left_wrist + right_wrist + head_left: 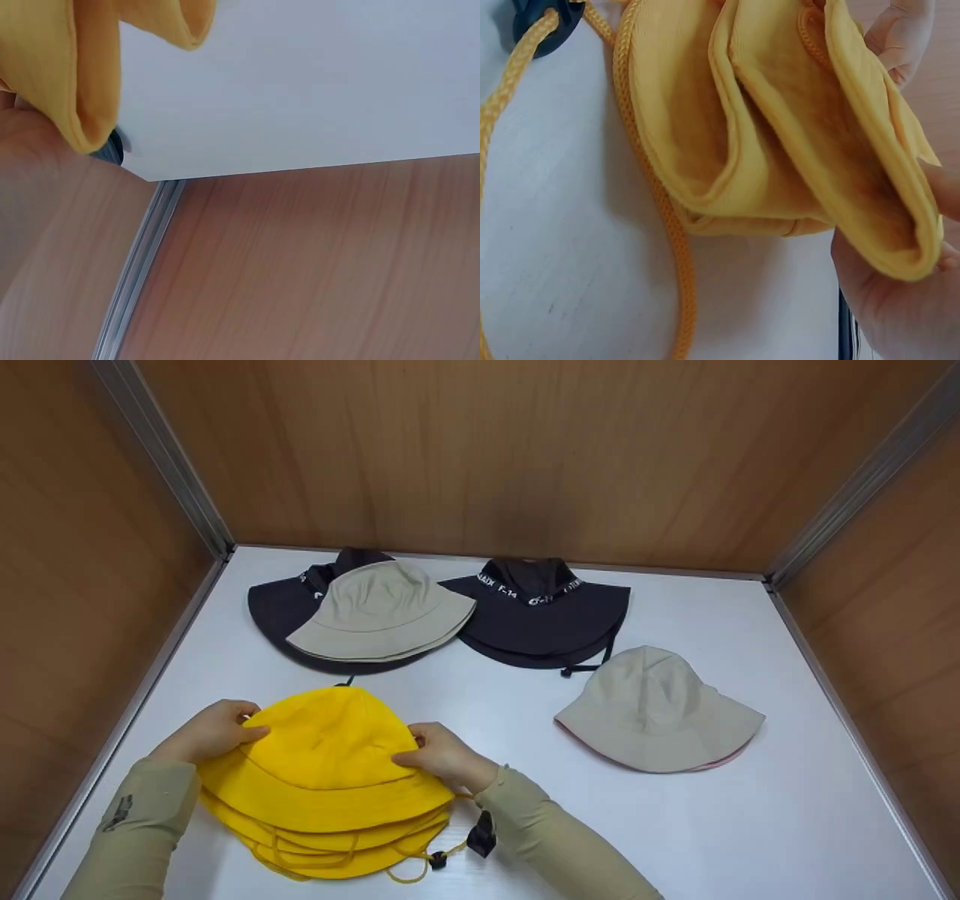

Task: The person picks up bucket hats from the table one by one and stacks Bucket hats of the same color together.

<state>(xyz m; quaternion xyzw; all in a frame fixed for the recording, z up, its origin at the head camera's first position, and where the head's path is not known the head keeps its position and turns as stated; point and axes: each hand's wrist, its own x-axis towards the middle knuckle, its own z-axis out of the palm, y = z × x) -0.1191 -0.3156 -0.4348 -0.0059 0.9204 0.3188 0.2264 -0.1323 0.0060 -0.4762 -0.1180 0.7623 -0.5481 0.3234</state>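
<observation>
A yellow bucket hat (330,742) lies on top of other yellow hats, their brims (322,862) showing in layers below it. My left hand (217,729) pinches its left side, thumb on the front of the crown and fingers behind. On the opposite side, my right hand (448,754) grips the crown's edge in the same way. Folded yellow fabric (780,150) fills much of the right wrist view, with a yellow cord (676,255) hanging beside it. Yellow cloth (45,67) also covers the left hand's fingers in the left wrist view.
Behind lie a beige bucket hat (382,611) over a dark hat (281,611), and dark hats with white lettering (536,630). At right sits another beige hat (660,720) with a pink underside edge. Wooden walls (480,457) enclose the white table (795,825).
</observation>
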